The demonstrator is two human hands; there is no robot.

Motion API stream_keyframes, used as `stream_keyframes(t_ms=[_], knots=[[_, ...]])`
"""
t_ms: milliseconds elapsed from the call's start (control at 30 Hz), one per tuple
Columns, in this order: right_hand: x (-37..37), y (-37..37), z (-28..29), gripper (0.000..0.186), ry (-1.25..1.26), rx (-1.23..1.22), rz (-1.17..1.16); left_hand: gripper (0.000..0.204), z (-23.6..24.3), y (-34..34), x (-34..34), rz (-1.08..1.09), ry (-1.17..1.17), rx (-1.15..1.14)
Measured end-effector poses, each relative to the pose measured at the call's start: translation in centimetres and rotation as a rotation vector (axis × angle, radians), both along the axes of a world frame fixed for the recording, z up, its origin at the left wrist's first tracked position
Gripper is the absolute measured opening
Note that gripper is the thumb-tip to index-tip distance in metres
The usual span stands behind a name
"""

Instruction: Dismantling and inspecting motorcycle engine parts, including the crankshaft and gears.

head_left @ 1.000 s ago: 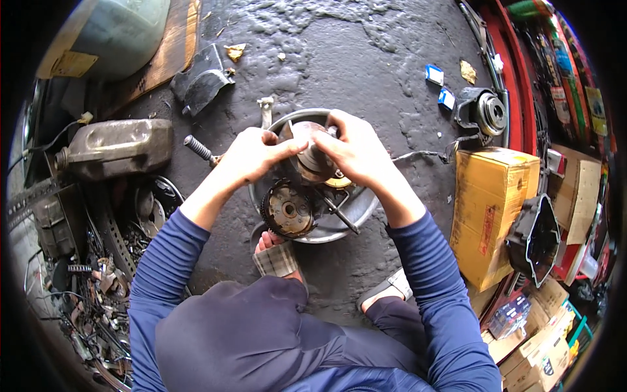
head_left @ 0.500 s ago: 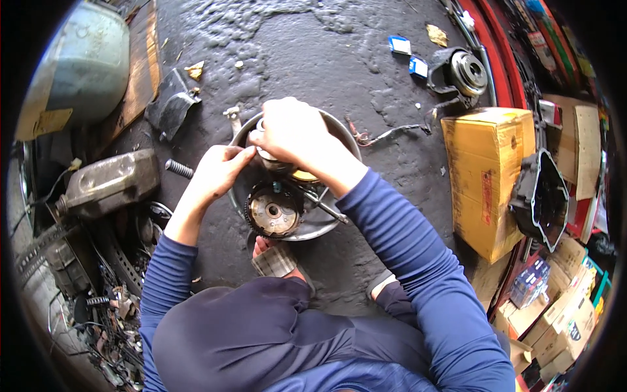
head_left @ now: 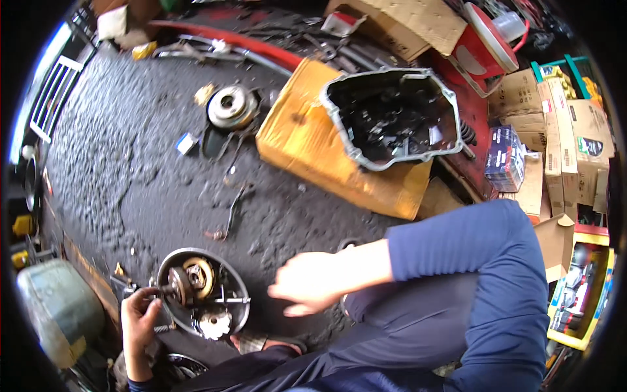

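Note:
A round metal pan [head_left: 244, 277] stands on the floor at the lower left, with greasy machine parts in it. My left hand [head_left: 137, 323] is at its left rim, fingers and thumb closed round the shaft end of a dark round metal part [head_left: 181, 285]. Beside that part lies a brass-coloured ring-shaped part [head_left: 199, 276]. Lower in the pan is a pale toothed disc [head_left: 215, 324], and a thin metal rod [head_left: 233, 300] reaches over the right rim. My right hand [head_left: 310, 282] is off to the right of the pan, blurred, its fingers stretched out and holding nothing.
A yellow cardboard box [head_left: 294, 124] carries a dark, oily metal housing [head_left: 392, 117]. Left of it sit a round metal hub [head_left: 232, 108], a small blue-and-white box [head_left: 187, 144] and a short wire [head_left: 232, 209]. Cartons [head_left: 562, 137] line the right. A grey-green tank [head_left: 59, 310] stands far left.
The view has swung right. My right hand has left the parts in the pan and moved to the right, fingers spread. My left hand stays at the pan's left side.

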State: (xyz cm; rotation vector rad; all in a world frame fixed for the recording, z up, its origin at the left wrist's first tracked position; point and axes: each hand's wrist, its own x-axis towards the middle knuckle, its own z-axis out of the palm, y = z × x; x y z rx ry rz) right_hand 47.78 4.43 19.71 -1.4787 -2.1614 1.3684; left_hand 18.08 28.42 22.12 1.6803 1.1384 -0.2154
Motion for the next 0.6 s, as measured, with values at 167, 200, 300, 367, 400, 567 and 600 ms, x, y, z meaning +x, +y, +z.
stream_keyframes(t_ms=[167,200,300,367,400,567,600], knots=[[10.1,-7.7,-0.3,0.040,0.291,-0.274,-0.200,0.024,5.2,-4.9,18.4,-0.606,-0.060,0.257],[10.8,-8.8,-1.0,0.040,0.434,-0.171,-0.267,0.024,6.4,-5.7,22.1,-0.713,-0.106,0.308],[13.2,-10.9,-0.9,0.043,0.676,-0.132,-0.417,0.024,7.2,-8.7,33.5,-0.961,-0.366,0.416],[14.8,-11.9,-0.1,0.044,0.784,-0.022,-0.468,0.025,6.0,-10.8,39.8,-1.143,-0.434,0.587],[15.9,-11.9,-0.1,0.043,0.812,-0.116,-0.398,0.028,5.5,-11.4,42.3,-1.229,-0.328,0.642],[18.3,-13.8,-0.7,0.043,0.852,-0.071,-0.342,0.022,0.8,-13.2,47.7,-1.484,-0.263,0.799],[18.6,-14.2,-0.6,0.046,0.841,-0.026,-0.340,0.014,0.4,-13.4,48.1,-1.566,-0.233,0.838]])
